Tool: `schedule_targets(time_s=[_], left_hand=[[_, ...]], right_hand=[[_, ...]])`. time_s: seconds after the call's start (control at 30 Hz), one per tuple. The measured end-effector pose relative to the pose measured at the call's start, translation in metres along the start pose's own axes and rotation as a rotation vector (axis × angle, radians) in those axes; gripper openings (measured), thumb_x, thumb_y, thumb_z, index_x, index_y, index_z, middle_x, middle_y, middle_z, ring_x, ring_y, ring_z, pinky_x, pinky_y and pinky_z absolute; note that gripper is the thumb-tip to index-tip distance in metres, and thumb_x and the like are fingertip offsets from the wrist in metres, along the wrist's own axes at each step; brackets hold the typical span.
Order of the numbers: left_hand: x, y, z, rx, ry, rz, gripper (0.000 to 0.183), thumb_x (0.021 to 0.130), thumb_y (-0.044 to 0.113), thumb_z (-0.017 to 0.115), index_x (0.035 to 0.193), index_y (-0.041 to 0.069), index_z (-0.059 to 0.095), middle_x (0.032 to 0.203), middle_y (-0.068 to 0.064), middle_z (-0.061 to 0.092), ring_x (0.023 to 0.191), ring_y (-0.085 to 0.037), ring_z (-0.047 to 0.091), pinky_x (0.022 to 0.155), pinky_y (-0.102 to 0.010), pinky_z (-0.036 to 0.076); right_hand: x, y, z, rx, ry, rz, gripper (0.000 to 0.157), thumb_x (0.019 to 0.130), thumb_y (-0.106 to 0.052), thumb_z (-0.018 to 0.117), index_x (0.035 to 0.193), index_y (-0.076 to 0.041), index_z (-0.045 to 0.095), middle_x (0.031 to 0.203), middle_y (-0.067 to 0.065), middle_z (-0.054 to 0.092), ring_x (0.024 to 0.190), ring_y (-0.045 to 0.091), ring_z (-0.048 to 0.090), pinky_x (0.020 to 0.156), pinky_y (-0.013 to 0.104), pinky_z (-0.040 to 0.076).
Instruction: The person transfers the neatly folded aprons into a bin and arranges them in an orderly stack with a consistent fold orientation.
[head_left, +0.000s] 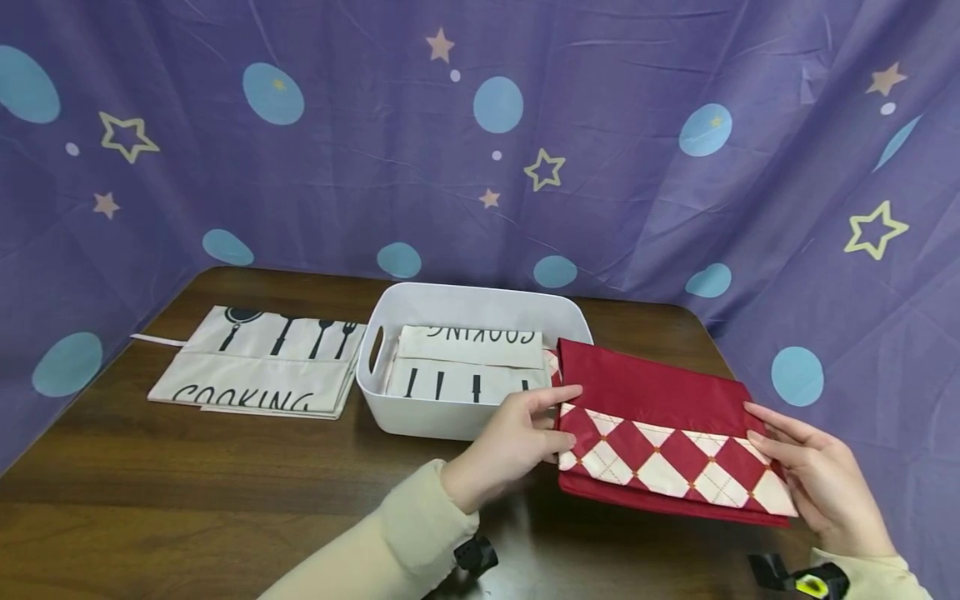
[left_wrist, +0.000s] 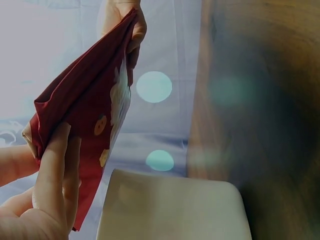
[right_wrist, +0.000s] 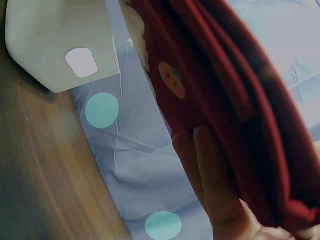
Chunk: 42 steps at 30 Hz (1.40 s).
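A folded red apron [head_left: 652, 379] with a band of red and cream diamonds hangs over the table between both hands. My left hand [head_left: 513, 437] pinches its left edge, thumb and fingers on opposite faces. The right hand [head_left: 821, 479] grips the right edge in the same way. Stacked folds of the apron [left_wrist: 85, 95] show edge-on in the left wrist view, with an orange print on the underside. Its left end overlaps the right side of a white plastic basket [head_left: 427, 421] in the head view. Inside the basket lies a folded white apron [head_left: 468, 354] printed COOKING.
Left of the basket, another folded white COOKING apron [head_left: 255, 358] with utensil prints lies on the brown wooden table [head_left: 187, 500], a white strap [head_left: 159, 340] sticking out. A purple curtain [head_left: 360, 167] with stars and blue dots surrounds the table's back and sides.
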<state>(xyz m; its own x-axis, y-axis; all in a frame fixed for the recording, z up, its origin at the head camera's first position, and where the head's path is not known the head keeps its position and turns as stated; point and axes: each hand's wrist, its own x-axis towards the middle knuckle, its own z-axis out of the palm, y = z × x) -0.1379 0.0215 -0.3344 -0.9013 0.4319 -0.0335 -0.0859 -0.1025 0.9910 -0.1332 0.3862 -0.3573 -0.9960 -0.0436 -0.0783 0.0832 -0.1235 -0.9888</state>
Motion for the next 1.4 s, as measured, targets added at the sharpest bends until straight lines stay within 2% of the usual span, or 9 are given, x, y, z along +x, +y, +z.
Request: schedule_targets(time_s=[0.17, 0.4, 0.5, 0.67, 0.93, 1.4], left_hand=[[-0.001, 0.004, -0.005, 0.02, 0.006, 0.003, 0.056, 0.086, -0.008, 0.062, 0.14, 0.007, 0.056, 0.127, -0.017, 0.063, 0.085, -0.014, 0.068, 0.066, -0.026, 0.059], [-0.003, 0.006, -0.013, 0.065, 0.009, 0.004, 0.056, 0.086, -0.008, 0.063, 0.141, 0.006, 0.055, 0.128, -0.019, 0.063, 0.088, -0.016, 0.069, 0.068, -0.027, 0.06], [-0.003, 0.006, -0.017, 0.075, 0.006, 0.009, 0.057, 0.086, -0.009, 0.062, 0.141, 0.004, 0.054, 0.126, -0.021, 0.064, 0.089, -0.018, 0.07, 0.068, -0.028, 0.06], [-0.005, 0.007, -0.022, 0.062, -0.002, -0.001, 0.057, 0.087, -0.009, 0.061, 0.143, 0.002, 0.051, 0.122, -0.024, 0.066, 0.09, -0.019, 0.071, 0.072, -0.032, 0.061], [-0.009, 0.012, -0.031, 0.034, -0.004, -0.006, 0.057, 0.088, -0.009, 0.061, 0.143, 0.0, 0.05, 0.124, -0.025, 0.065, 0.092, -0.021, 0.072, 0.075, -0.035, 0.062], [-0.017, 0.02, -0.047, 0.046, 0.02, -0.031, 0.058, 0.088, -0.007, 0.061, 0.144, 0.002, 0.05, 0.126, -0.024, 0.064, 0.095, -0.021, 0.071, 0.081, -0.037, 0.061]], right_hand=[[0.001, -0.003, 0.008, -0.031, 0.038, 0.002, 0.041, 0.097, 0.003, 0.055, 0.117, -0.028, 0.074, 0.107, -0.018, 0.07, 0.092, 0.0, 0.067, 0.073, 0.02, 0.058], [0.002, -0.001, 0.019, -0.053, 0.067, -0.066, 0.045, 0.094, 0.008, 0.055, 0.112, -0.026, 0.076, 0.104, -0.017, 0.072, 0.092, -0.003, 0.065, 0.069, 0.017, 0.057], [0.003, -0.001, 0.024, -0.053, 0.077, -0.065, 0.044, 0.095, 0.007, 0.056, 0.111, -0.028, 0.076, 0.103, -0.017, 0.072, 0.09, -0.002, 0.066, 0.068, 0.019, 0.058], [0.005, -0.003, 0.03, -0.05, 0.094, -0.054, 0.041, 0.095, 0.004, 0.058, 0.111, -0.029, 0.076, 0.102, -0.017, 0.071, 0.087, 0.001, 0.067, 0.068, 0.021, 0.059], [0.007, -0.005, 0.04, -0.078, 0.132, -0.07, 0.038, 0.093, 0.002, 0.062, 0.114, -0.027, 0.076, 0.104, -0.021, 0.069, 0.09, -0.003, 0.063, 0.069, 0.019, 0.059], [0.012, -0.008, 0.061, -0.053, 0.127, -0.069, 0.037, 0.092, 0.001, 0.064, 0.111, -0.028, 0.076, 0.103, -0.019, 0.071, 0.086, 0.001, 0.066, 0.067, 0.023, 0.06]])
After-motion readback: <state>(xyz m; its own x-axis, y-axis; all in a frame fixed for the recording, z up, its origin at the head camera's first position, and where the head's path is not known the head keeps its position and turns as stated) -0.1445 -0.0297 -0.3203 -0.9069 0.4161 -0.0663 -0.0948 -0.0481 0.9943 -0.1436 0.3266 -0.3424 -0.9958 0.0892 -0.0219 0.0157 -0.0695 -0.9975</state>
